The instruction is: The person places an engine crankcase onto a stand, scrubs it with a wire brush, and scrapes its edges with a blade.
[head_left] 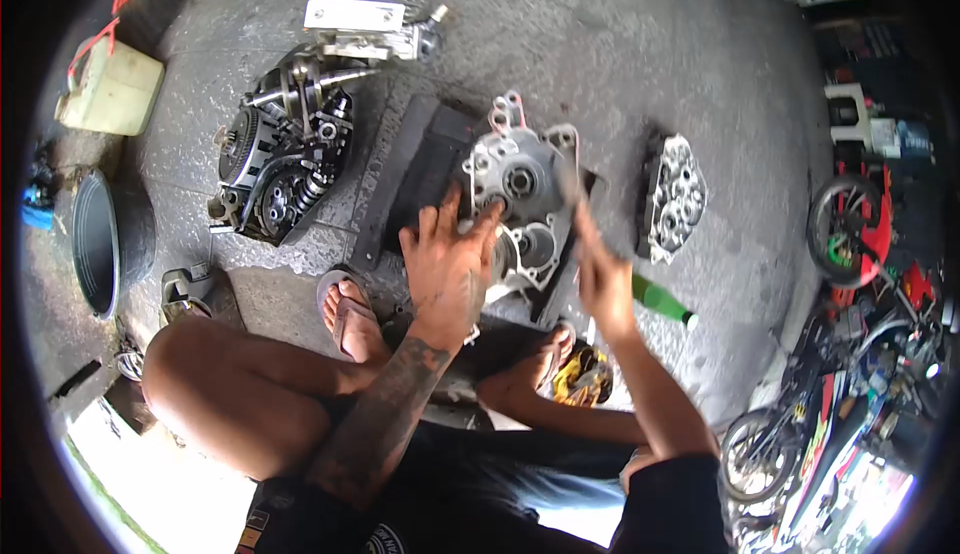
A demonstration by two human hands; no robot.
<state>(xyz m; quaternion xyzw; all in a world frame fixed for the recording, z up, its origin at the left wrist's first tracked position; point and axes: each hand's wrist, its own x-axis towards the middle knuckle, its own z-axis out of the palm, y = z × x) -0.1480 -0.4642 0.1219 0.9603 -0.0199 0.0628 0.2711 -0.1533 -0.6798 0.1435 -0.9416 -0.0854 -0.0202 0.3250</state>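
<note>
A grey metal engine crankcase half [540, 169] lies on a dark block in front of me, its round bores and a bearing [519, 183] facing up. My left hand [450, 264] rests palm down at its left edge, fingers apart, with one fingertip by a small round bore. To the right of the casing is my right hand [605, 289], smeared by motion, its fingers closed round a slim tool [571, 182]. That tool is too blurred to name and passes over the casing's right side.
An engine assembly with gears [285, 154] stands left, a silver engine part [370, 24] behind it. Right lie another metal casting [677, 199] and a green bottle [660, 301]. A black bucket [97, 244] and a jerrycan [115, 86] are far left; motorcycles [850, 229] far right.
</note>
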